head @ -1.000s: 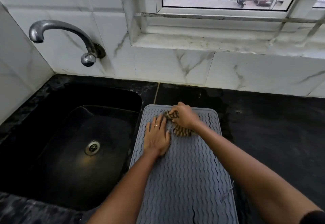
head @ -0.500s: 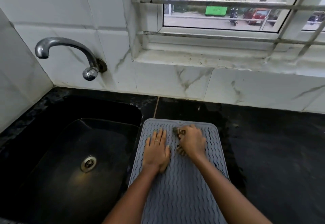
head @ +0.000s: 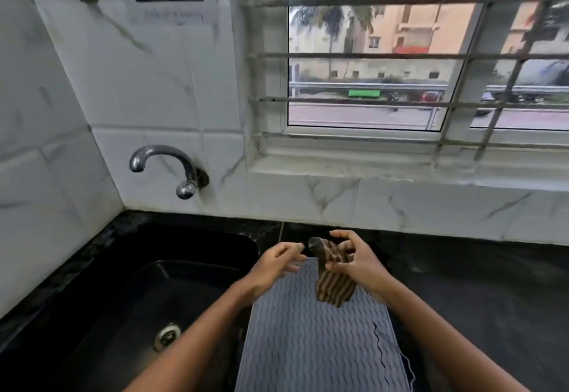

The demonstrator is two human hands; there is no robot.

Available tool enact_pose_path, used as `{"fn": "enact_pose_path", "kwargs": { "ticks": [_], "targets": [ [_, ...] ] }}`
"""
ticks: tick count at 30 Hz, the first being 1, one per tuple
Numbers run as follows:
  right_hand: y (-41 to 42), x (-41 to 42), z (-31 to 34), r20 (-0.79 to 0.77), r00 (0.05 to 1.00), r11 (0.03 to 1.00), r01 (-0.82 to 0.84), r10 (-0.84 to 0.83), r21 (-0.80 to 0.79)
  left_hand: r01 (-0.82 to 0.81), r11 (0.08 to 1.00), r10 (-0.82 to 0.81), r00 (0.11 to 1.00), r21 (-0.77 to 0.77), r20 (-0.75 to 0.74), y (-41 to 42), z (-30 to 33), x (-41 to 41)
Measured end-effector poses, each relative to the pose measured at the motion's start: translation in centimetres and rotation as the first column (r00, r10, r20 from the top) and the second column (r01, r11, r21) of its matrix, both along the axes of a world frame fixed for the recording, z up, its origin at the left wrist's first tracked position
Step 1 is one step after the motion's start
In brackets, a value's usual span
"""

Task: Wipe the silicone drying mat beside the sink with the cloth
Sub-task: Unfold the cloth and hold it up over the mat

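Cloth (head: 333,279), brown-striped and limp, now hangs lifted from the right hand (head: 358,263), fingers pinched on its bunched top; a second ago it was pressed flat. The left hand (head: 278,263) has come off too, fingers loosely apart beside it. Wiping seems paused. Below both, the grey, wavy-ribbed silicone drying mat (head: 311,342) lies flat by the black sink (head: 147,287).

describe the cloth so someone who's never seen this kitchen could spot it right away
Start at the black sink under the wall tap; just to its right a grey wavy-ribbed drying mat lies on the dark counter. Above the mat's far end, the right hand grips the cloth, which hangs bunched. It is the only brown-and-tan striped thing there.
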State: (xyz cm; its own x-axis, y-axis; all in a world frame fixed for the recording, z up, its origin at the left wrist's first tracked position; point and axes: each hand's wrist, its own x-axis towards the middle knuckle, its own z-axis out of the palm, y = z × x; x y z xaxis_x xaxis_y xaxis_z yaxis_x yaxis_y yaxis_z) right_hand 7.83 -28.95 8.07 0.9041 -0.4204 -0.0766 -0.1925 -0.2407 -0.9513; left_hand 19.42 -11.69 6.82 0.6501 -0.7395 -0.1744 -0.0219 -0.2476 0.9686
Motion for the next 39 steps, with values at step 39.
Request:
{"fn": "enact_pose_path", "kwargs": {
  "ticks": [39],
  "targets": [
    [6.1,-2.4,16.4,0.236,0.972,0.999,-0.016,0.007,0.038,0.025,0.996,-0.015,0.992,-0.084,0.126,3.4,15.1,-4.3]
  ]
}}
